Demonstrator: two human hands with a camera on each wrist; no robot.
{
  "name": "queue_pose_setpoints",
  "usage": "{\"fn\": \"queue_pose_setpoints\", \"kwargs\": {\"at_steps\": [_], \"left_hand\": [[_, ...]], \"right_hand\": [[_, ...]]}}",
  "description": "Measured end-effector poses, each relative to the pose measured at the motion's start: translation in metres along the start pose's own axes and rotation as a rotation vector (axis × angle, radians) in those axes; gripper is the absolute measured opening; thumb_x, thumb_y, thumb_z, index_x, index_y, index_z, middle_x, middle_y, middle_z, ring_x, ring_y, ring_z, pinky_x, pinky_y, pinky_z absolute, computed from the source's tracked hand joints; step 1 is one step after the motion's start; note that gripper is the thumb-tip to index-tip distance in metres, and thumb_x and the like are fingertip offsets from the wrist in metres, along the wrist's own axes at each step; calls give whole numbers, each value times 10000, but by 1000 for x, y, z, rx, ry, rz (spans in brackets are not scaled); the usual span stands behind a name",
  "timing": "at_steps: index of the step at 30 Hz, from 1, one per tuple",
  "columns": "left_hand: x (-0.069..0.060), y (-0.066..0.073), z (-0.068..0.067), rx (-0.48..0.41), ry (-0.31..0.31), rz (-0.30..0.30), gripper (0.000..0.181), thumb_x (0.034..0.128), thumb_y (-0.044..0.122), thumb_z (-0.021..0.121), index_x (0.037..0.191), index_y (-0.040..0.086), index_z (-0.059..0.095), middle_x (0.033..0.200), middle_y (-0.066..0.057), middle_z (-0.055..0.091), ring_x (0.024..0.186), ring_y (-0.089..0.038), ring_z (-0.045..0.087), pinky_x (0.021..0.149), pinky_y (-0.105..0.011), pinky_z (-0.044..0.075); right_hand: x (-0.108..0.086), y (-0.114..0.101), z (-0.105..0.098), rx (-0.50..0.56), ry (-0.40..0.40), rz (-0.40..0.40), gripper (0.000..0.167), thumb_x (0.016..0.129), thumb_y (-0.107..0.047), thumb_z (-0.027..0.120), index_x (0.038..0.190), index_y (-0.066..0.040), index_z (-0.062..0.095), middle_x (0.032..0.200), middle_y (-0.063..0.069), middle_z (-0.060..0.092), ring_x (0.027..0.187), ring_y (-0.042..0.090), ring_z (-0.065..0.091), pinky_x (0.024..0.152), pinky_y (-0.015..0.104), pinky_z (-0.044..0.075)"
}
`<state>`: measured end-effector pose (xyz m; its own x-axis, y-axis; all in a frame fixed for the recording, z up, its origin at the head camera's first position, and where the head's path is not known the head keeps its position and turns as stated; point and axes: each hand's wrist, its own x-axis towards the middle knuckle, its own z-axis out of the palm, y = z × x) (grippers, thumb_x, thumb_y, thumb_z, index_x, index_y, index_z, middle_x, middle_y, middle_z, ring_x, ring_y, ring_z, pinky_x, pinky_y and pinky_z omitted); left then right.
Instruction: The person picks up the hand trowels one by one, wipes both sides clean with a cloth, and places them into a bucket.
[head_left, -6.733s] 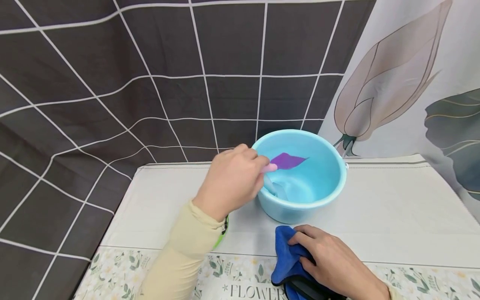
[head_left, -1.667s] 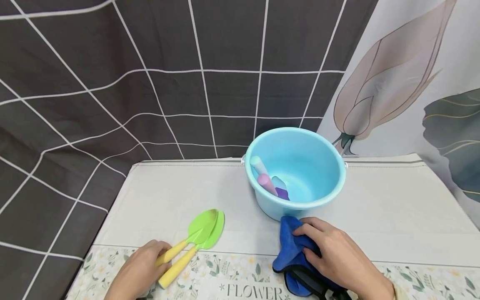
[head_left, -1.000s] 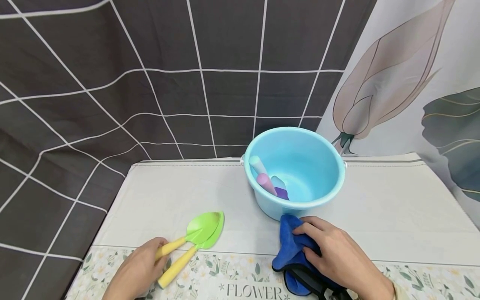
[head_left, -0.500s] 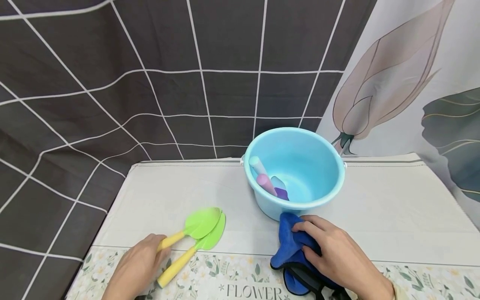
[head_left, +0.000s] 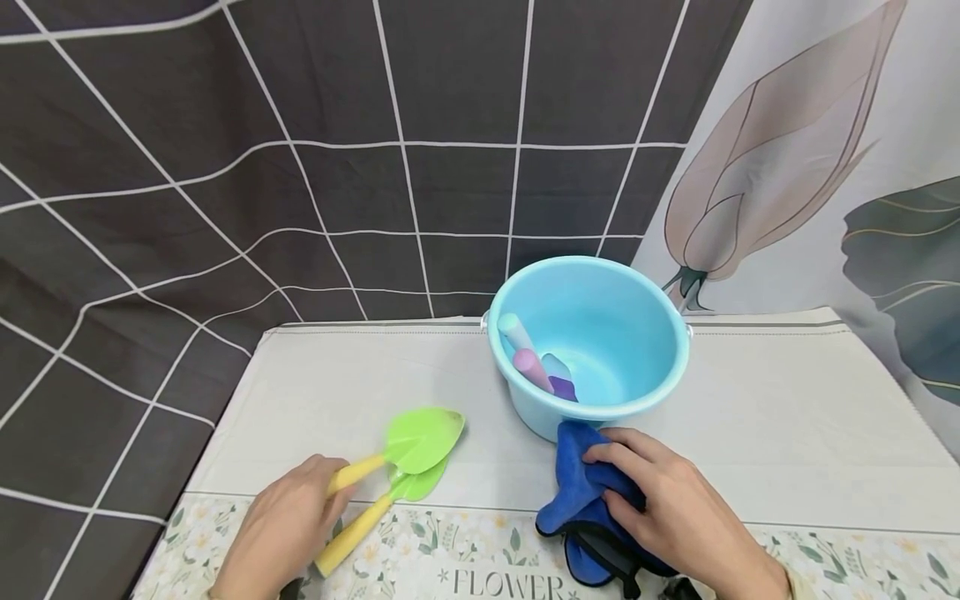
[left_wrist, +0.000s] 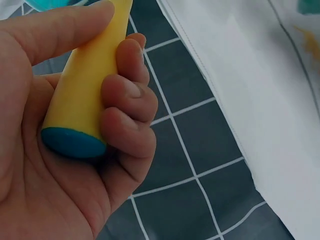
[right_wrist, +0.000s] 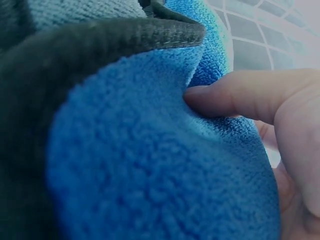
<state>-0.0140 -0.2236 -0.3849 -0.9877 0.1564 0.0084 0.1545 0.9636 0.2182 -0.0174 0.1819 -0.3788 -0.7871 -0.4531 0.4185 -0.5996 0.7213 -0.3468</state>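
My left hand (head_left: 288, 521) grips the yellow handle of a toy shovel with a green blade (head_left: 424, 437). Its fingers curl round that handle (left_wrist: 82, 95) in the left wrist view, where the handle's end looks teal. A second green shovel with a yellow handle (head_left: 354, 533) lies on the tabletop, partly under the first one's blade. My right hand (head_left: 675, 508) pinches a fuzzy blue cloth (head_left: 573, 487) with black edging; the thumb presses into the blue pile (right_wrist: 150, 145) in the right wrist view. The cloth lies just in front of a light blue bucket (head_left: 622, 333).
Inside the bucket lean a pale blue handle (head_left: 514, 329) and a pink handle (head_left: 531, 367) with a purple part below it. A white tablecloth (head_left: 795, 433) with a flowered front band covers the table. Dark gridded fabric (head_left: 337, 192) hangs behind.
Since the earliest frame, my left hand has left the pink-handled tool in the bucket and taken a green shovel. That shovel now rises slightly rightward off the other. The right hand stays on the cloth.
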Motion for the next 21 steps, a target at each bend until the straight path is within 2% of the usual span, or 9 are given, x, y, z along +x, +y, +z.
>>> {"fn": "queue_pose_setpoints", "kwargs": {"at_steps": [4,8,10,12,14,17,19,21], "left_hand": [[3,9,-2,-16,5,10,179,891,212,766,1017,99,709,781,72,540,637,-79,437,581,-298,427],[5,18,-2,-42,4,10,165,898,255,762,973,117,712,735,88,494,610,-77,411,556,-275,393],[6,21,-1,-47,5,17,178,893,277,768,971,124,720,727,96,488,608,-73,407,551,-267,389],[7,25,-1,-47,10,29,179,881,282,779,966,133,728,719,105,483,605,-68,402,545,-261,384],[7,28,0,-44,29,56,169,866,277,793,945,142,729,710,116,479,602,-61,398,543,-259,386],[7,33,1,-34,61,107,155,841,252,814,918,144,734,696,133,469,593,-47,382,533,-245,385],[8,36,3,-21,76,141,155,833,242,820,906,134,737,686,141,455,584,-37,368,528,-232,382],[8,39,4,-10,84,174,148,830,233,821,888,130,733,675,145,433,574,-30,351,519,-218,371]], "right_hand": [[0,0,-2,19,13,-12,565,674,-44,865,1158,-260,670,1222,-42,612,1039,153,647,813,319,565],[0,0,-2,52,13,-26,587,683,-44,855,1189,-273,662,1245,-56,593,1050,137,637,897,142,468],[0,0,-2,71,20,-44,588,699,-48,850,1205,-277,657,1254,-51,589,1053,143,636,911,117,444],[-1,0,-2,81,24,-57,566,734,-70,840,1222,-284,651,1266,-49,585,1061,145,635,930,97,417],[-1,0,-3,89,30,-66,454,826,-153,806,1231,-287,650,1269,-42,586,1062,154,637,929,104,424],[0,-1,-4,104,37,-71,276,964,-344,657,1235,-289,652,1276,-34,587,1076,167,637,936,107,424],[0,-2,-4,111,35,-69,307,1006,-441,516,1238,-294,653,1289,-34,582,1094,169,635,942,105,423],[-1,-3,-5,123,31,-66,347,1010,-472,467,1239,-294,657,1302,-29,579,1104,177,636,946,97,417]]}}
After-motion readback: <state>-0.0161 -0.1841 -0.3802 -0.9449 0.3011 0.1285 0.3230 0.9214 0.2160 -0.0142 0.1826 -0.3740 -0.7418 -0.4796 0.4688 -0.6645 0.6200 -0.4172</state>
